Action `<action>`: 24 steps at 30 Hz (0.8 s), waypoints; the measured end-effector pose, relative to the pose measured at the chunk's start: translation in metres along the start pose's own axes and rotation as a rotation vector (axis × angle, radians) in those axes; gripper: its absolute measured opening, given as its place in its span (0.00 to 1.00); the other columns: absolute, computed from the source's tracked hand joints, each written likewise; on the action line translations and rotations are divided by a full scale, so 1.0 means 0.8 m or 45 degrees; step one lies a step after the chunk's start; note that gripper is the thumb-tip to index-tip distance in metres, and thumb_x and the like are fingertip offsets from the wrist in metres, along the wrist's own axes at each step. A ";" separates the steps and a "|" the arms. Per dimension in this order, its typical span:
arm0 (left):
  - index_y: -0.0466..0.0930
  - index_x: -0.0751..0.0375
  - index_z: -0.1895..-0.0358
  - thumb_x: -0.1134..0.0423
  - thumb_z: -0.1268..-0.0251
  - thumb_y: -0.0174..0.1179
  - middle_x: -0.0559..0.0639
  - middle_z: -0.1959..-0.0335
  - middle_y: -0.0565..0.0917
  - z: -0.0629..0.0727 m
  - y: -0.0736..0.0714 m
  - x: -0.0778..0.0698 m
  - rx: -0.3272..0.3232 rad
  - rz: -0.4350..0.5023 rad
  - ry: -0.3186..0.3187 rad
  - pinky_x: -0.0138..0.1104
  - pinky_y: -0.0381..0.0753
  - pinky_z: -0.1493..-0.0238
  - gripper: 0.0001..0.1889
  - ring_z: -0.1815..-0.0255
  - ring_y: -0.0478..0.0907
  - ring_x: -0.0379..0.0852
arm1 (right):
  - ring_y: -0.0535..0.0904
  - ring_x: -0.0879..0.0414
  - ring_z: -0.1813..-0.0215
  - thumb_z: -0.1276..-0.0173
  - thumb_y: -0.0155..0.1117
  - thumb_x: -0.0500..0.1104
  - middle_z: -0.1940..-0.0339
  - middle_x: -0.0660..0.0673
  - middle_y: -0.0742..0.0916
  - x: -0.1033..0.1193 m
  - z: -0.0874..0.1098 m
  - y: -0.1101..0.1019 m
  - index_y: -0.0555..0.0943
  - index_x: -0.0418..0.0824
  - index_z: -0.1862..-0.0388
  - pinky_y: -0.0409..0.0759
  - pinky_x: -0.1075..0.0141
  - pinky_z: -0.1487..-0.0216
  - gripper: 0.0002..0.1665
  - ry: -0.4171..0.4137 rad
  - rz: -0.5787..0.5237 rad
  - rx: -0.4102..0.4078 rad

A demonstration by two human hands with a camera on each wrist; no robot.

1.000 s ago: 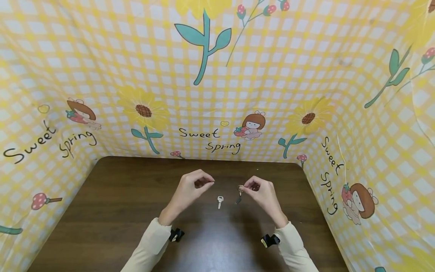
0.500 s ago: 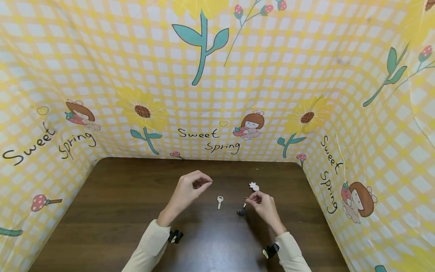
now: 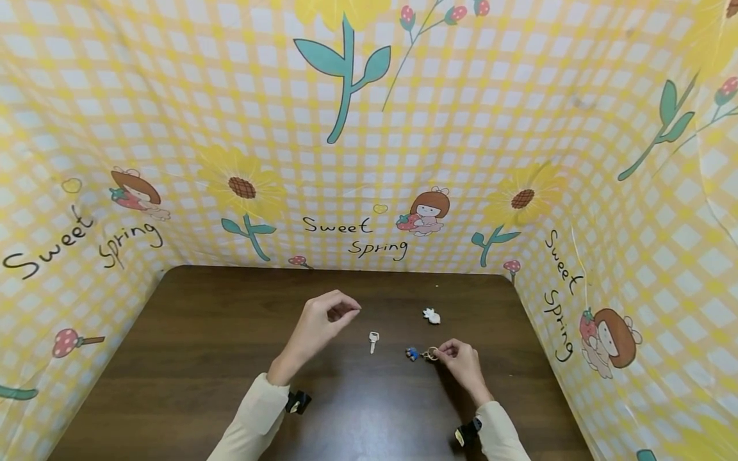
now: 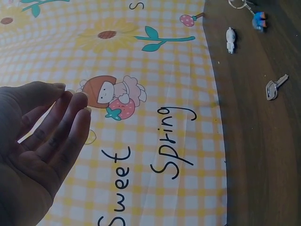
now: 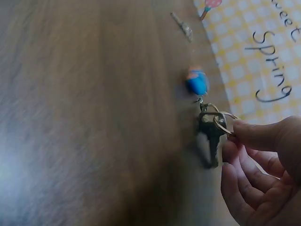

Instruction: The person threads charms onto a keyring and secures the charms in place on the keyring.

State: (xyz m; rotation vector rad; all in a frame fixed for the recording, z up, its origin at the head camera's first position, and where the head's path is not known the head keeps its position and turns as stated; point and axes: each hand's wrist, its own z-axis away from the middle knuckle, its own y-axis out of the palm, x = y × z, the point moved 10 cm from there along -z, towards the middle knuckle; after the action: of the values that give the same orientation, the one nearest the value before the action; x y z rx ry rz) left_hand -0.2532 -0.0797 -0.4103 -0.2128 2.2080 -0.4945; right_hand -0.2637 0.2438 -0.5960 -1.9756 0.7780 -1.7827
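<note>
My right hand pinches a metal key ring between thumb and fingertips, low over the table at the right. From the ring hang a dark key and, on a small chain, a blue figure charm with an orange end. A single silver key lies left of the charm, between the two hands. My left hand is raised over the table, thumb tip close against the fingertips, and nothing shows in it.
A small white figure lies farther back, beyond the right hand. The dark wooden table is walled on three sides by a yellow checked cloth. Each wrist wears a small black camera.
My right hand has moved right and toward the body with the key ring, its charm now low by the table. The white figure came into sight behind it. The left hand has barely moved.
</note>
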 end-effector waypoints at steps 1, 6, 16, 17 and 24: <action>0.89 0.58 0.62 0.77 0.37 0.73 0.46 0.66 0.87 0.001 0.001 0.001 0.002 0.002 -0.007 0.31 0.84 0.69 0.09 0.71 0.81 0.37 | 0.79 0.63 0.75 0.37 0.80 0.34 0.78 0.48 0.87 -0.006 0.001 0.000 0.85 0.36 0.73 0.75 0.71 0.72 0.10 0.023 0.000 0.003; 0.90 0.57 0.61 0.76 0.36 0.73 0.44 0.65 0.87 0.003 0.005 0.008 0.014 0.011 -0.033 0.31 0.84 0.69 0.09 0.71 0.81 0.37 | 0.79 0.64 0.75 0.38 0.80 0.35 0.77 0.48 0.89 -0.026 0.006 -0.007 0.87 0.36 0.72 0.74 0.71 0.71 0.08 0.096 -0.011 -0.010; 0.89 0.58 0.62 0.77 0.36 0.73 0.45 0.66 0.87 0.007 0.001 0.019 0.014 -0.006 -0.048 0.33 0.84 0.69 0.09 0.71 0.81 0.38 | 0.79 0.61 0.76 0.34 0.76 0.37 0.78 0.49 0.87 -0.045 -0.008 -0.024 0.86 0.36 0.70 0.73 0.67 0.72 0.08 0.129 0.107 -0.064; 0.89 0.58 0.62 0.77 0.36 0.73 0.45 0.66 0.87 0.008 0.002 0.022 0.020 -0.011 -0.060 0.33 0.84 0.69 0.09 0.71 0.81 0.38 | 0.79 0.60 0.76 0.33 0.76 0.37 0.77 0.49 0.87 -0.044 -0.012 -0.025 0.86 0.36 0.70 0.74 0.66 0.71 0.08 0.122 0.115 -0.061; 0.89 0.58 0.62 0.75 0.35 0.72 0.45 0.67 0.87 0.015 0.011 0.049 0.068 -0.035 -0.143 0.32 0.84 0.67 0.07 0.70 0.81 0.38 | 0.84 0.49 0.67 0.30 0.72 0.36 0.70 0.42 0.89 -0.034 -0.042 -0.027 0.86 0.35 0.66 0.79 0.57 0.62 0.05 0.077 0.180 -0.069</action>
State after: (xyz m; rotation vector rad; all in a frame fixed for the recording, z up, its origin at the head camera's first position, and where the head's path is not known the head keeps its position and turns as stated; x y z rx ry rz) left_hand -0.2687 -0.0872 -0.4484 -0.2368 2.0826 -0.5431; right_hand -0.2946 0.2805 -0.5998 -1.8575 0.9699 -1.7626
